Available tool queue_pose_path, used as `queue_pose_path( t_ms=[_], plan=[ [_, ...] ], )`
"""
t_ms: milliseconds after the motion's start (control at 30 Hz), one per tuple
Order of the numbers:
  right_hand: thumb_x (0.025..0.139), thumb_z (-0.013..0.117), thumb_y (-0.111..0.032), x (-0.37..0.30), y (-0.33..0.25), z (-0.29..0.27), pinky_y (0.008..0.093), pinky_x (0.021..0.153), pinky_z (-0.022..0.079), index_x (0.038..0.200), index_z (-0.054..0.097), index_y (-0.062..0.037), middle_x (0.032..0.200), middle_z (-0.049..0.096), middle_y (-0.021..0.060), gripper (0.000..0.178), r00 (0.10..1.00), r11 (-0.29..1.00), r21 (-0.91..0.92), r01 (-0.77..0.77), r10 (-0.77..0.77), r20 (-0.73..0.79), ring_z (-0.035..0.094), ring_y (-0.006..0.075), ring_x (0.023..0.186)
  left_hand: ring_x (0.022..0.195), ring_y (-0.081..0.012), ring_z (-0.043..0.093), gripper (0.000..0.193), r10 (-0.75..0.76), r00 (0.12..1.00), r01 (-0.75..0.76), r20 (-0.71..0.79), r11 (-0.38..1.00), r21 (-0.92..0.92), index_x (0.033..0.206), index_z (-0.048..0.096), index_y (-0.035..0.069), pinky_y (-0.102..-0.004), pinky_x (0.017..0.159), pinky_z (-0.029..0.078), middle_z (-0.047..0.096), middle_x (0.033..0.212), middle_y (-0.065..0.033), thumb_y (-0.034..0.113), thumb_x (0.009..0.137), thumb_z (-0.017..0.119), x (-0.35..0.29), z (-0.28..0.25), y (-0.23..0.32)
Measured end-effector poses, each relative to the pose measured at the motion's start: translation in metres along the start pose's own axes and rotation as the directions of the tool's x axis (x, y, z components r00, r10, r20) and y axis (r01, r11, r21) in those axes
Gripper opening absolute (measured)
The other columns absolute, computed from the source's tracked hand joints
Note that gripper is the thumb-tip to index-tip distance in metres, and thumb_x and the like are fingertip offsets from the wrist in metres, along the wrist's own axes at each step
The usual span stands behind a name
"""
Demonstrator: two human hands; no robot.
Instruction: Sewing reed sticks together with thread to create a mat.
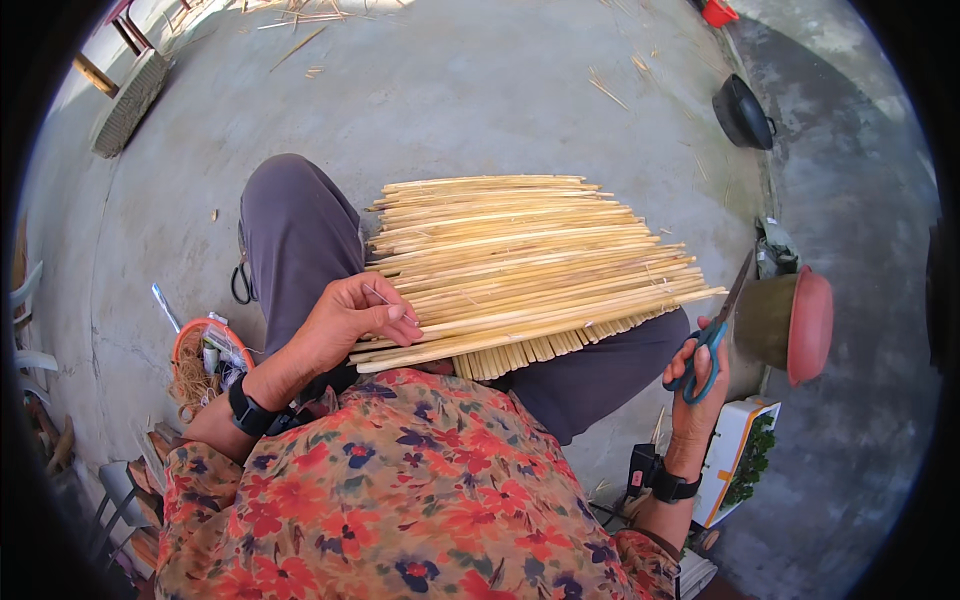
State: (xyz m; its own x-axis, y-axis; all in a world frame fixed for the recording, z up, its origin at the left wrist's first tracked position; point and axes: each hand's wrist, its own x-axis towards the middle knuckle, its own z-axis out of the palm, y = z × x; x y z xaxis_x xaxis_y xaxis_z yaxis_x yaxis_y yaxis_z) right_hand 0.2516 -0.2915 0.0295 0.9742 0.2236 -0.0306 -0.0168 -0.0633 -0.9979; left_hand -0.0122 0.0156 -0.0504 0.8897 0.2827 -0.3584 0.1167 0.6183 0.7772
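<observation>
Across my lap lies a mat of pale straw stalks (520, 250), bound side by side, with its near edge folded down over my thigh. My left hand (362, 312) rests at the mat's near left corner, its fingers closed around a thin needle (378, 295). Part of the needle is hidden by the fingers. Off the mat's right end, my right hand (700, 405) grips a pair of scissors (711, 342) by the blue handles. The scissor blades point up and away from me, close together and apart from the stalks.
An orange basket (243, 345) of fibres and small items stands left of me, near dark-handled scissors (240, 284). On the right are a pink basin (811, 325), a black tub (742, 112) and a white box (720, 462) of green plants. Loose straw (608, 92) lies on the concrete.
</observation>
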Motion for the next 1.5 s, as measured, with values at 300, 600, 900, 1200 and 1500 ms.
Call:
queue_pose_path(
  t_ms=[300, 600, 900, 1200, 1500],
  plan=[
    [0.084, 0.052, -0.013, -0.028, 0.22, -0.123, 0.0333, 0.044, 0.054, 0.095, 0.053, 0.0101, 0.069, 0.057, 0.0124, 0.026, 0.656, 0.57, -0.334, -0.751, 0.703, -0.275, 0.057, 0.0212, 0.048, 0.082, -0.0215, 0.064, 0.011, 0.002, 1.0, -0.003, 0.001, 0.98, 0.197, 0.08, 0.054, 0.002, -0.0317, 0.075, 0.052, 0.064, 0.084, -0.0153, 0.009, 0.081, 0.062, -0.002, 0.009, 0.007],
    [0.078, 0.056, -0.031, -0.055, 0.365, -0.113, 0.0416, 0.076, 0.046, 0.098, 0.055, 0.0059, 0.094, 0.059, 0.0267, 0.041, 0.895, 0.732, -0.529, -0.428, 0.424, -0.138, 0.057, 0.039, 0.09, 0.079, -0.0185, 0.062, 0.009, -0.046, 0.997, 0.064, -0.065, 0.945, 0.32, 0.079, 0.054, 0.001, -0.0287, 0.074, 0.051, 0.063, 0.082, -0.0138, 0.007, 0.082, 0.06, -0.003, 0.029, 0.014],
    [0.082, 0.048, -0.013, -0.046, 0.363, -0.072, 0.0439, 0.081, 0.046, 0.104, 0.046, 0.0023, 0.102, 0.052, 0.0275, 0.027, 0.823, 0.564, -0.66, -0.496, 0.548, -0.15, 0.054, 0.039, 0.097, 0.075, -0.0152, 0.059, 0.011, -0.049, 0.991, 0.092, -0.123, 0.923, 0.373, 0.081, 0.053, 0.002, -0.0288, 0.076, 0.046, 0.061, 0.085, -0.012, 0.009, 0.08, 0.062, 0.0, 0.022, 0.014],
    [0.083, 0.04, -0.007, -0.049, 0.353, -0.059, 0.0436, 0.084, 0.045, 0.107, 0.046, 0.0018, 0.107, 0.054, 0.0265, 0.026, 0.744, 0.373, -0.767, -0.522, 0.638, -0.196, 0.053, 0.0388, 0.1, 0.07, -0.0122, 0.055, 0.009, -0.083, 0.991, 0.118, -0.103, 0.905, 0.409, 0.081, 0.053, 0.002, -0.0255, 0.072, 0.045, 0.06, 0.088, -0.0123, 0.007, 0.081, 0.061, 0.004, 0.019, 0.023],
    [0.076, 0.06, -0.017, -0.051, 0.381, -0.071, 0.0388, 0.077, 0.049, 0.124, 0.041, 0.0003, 0.111, 0.054, 0.0245, 0.054, 0.745, 0.433, -0.841, -0.323, 0.665, 0.056, 0.058, 0.0355, 0.093, 0.071, -0.0114, 0.054, 0.011, -0.123, 0.991, 0.133, -0.05, 0.904, 0.406, 0.082, 0.053, 0.002, -0.0241, 0.071, 0.045, 0.06, 0.088, -0.0119, 0.007, 0.08, 0.062, 0.004, 0.021, 0.022]
  ],
)
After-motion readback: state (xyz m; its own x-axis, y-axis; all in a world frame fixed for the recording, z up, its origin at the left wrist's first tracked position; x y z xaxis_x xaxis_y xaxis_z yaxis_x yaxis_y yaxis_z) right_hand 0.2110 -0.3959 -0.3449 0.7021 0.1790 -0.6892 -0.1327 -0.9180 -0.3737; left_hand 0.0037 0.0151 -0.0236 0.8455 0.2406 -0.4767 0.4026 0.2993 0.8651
